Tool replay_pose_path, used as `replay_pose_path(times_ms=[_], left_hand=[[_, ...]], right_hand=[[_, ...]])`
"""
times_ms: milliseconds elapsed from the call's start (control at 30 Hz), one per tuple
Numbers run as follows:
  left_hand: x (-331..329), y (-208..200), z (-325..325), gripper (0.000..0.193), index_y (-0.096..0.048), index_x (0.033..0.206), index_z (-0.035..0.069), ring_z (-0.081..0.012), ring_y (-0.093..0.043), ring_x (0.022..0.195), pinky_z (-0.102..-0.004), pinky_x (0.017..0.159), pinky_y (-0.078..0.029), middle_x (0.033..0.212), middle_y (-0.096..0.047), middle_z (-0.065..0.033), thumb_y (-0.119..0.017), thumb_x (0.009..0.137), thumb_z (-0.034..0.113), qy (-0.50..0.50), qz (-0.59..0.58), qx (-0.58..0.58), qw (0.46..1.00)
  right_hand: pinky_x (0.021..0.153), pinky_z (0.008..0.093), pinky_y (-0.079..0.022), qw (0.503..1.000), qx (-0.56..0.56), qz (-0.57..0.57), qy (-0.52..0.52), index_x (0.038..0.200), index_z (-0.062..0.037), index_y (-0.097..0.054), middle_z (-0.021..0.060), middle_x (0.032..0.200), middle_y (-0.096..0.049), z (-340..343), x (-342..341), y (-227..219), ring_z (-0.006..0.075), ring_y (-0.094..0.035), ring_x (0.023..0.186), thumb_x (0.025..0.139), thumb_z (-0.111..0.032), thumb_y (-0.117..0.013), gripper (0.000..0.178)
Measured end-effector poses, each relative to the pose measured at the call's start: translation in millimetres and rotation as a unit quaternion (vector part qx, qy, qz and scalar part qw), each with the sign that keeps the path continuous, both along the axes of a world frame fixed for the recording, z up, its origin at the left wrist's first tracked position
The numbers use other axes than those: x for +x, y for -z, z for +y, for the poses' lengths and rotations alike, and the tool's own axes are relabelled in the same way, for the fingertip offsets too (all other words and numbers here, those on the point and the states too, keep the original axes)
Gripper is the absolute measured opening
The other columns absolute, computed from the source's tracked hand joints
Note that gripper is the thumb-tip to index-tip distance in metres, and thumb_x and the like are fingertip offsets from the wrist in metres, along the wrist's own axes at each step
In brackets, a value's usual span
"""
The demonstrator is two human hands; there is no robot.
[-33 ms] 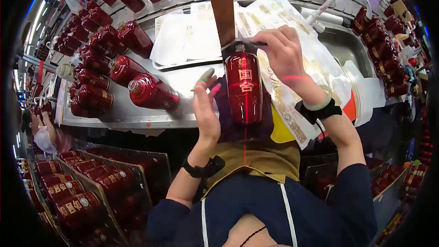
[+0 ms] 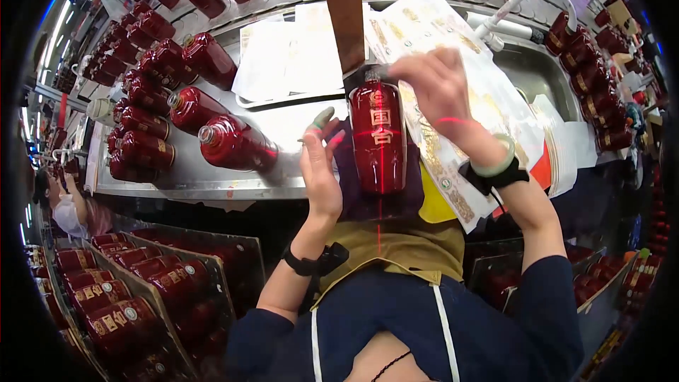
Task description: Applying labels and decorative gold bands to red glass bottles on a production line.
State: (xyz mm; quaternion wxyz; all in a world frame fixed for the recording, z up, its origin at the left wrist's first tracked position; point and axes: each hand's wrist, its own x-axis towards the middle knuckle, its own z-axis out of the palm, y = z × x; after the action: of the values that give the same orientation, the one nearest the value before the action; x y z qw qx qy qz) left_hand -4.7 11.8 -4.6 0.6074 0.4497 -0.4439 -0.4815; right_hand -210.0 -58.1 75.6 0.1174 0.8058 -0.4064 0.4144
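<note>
A red bottle (image 2: 378, 138) with a gold label stands in front of me on a dark purple pad (image 2: 417, 191) at the near edge of the steel table (image 2: 177, 180). A thin red light line runs down its middle. My right hand (image 2: 438, 88) pinches the bottle's top left shoulder with its fingertips. My left hand (image 2: 320, 170) is upright beside the bottle's left side, fingers straight and apart, with coloured tape on the fingertips. I cannot tell whether it touches the bottle. Both wrists wear black bands.
Several red bottles (image 2: 233, 143) lie on the table's left. White sheets (image 2: 290, 56) and gold-printed label sheets (image 2: 453, 42) cover its middle. A brown post (image 2: 343, 7) rises behind the bottle. A sink (image 2: 530, 71) and more bottles (image 2: 594, 99) are right. Crates of bottles (image 2: 106, 297) stand lower left beside another person (image 2: 67, 209).
</note>
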Motion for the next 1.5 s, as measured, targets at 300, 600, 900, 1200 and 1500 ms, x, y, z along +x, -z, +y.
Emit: replay_pose_path(times_ms=[300,600,900,1200,1500], left_hand=[[-16,1,-22,0.075,-0.034,0.157,-0.009,-0.0306,-0.046,0.145,-0.0411,0.118,-0.040,0.158,-0.044,-0.0235,-0.030,0.114,0.052,0.089,0.085,0.090,0.988],[-35,-5,-21,0.056,-0.038,0.154,-0.004,-0.0167,-0.061,0.122,-0.0321,0.103,-0.052,0.141,-0.059,-0.0133,-0.064,0.106,0.012,0.089,0.066,0.092,0.989],[-38,-9,-20,0.059,-0.033,0.158,-0.003,-0.0182,-0.060,0.126,-0.0332,0.106,-0.051,0.144,-0.057,-0.0153,-0.061,0.108,0.012,0.095,0.081,0.081,0.989],[-35,-9,-21,0.060,-0.036,0.157,-0.006,-0.0205,-0.057,0.131,-0.0363,0.110,-0.047,0.147,-0.055,-0.0172,-0.063,0.106,0.010,0.090,-0.004,0.031,0.995],[3,-11,-65,0.054,-0.073,0.132,0.014,-0.0422,-0.055,0.124,-0.0499,0.104,-0.048,0.146,-0.053,-0.0207,-0.076,0.088,0.044,0.132,-0.461,-0.241,0.844]], right_hand=[[0.074,0.0325,-0.057,0.908,0.251,-0.334,0.022,0.120,-0.0018,-0.067,0.0112,0.097,-0.074,43,2,65,0.0205,-0.073,0.083,0.093,-0.001,-0.073,0.027],[0.057,0.0306,-0.041,0.879,0.292,-0.370,0.067,0.116,-0.0030,-0.059,0.0036,0.070,-0.055,43,24,63,0.0119,-0.050,0.060,0.098,-0.007,-0.070,0.021],[0.061,0.0319,-0.045,0.882,0.272,-0.375,0.082,0.116,-0.0014,-0.057,0.0064,0.073,-0.059,44,18,69,0.0145,-0.055,0.063,0.100,-0.008,-0.069,0.021],[0.061,0.0317,-0.046,0.911,0.245,-0.291,0.158,0.114,-0.0023,-0.061,0.0066,0.073,-0.060,41,-3,64,0.0150,-0.055,0.064,0.099,-0.007,-0.070,0.017],[0.068,0.0273,-0.051,0.900,0.240,-0.354,0.083,0.122,-0.0007,-0.063,0.0051,0.082,-0.064,31,-16,44,0.0110,-0.061,0.073,0.101,-0.006,-0.068,0.023]])
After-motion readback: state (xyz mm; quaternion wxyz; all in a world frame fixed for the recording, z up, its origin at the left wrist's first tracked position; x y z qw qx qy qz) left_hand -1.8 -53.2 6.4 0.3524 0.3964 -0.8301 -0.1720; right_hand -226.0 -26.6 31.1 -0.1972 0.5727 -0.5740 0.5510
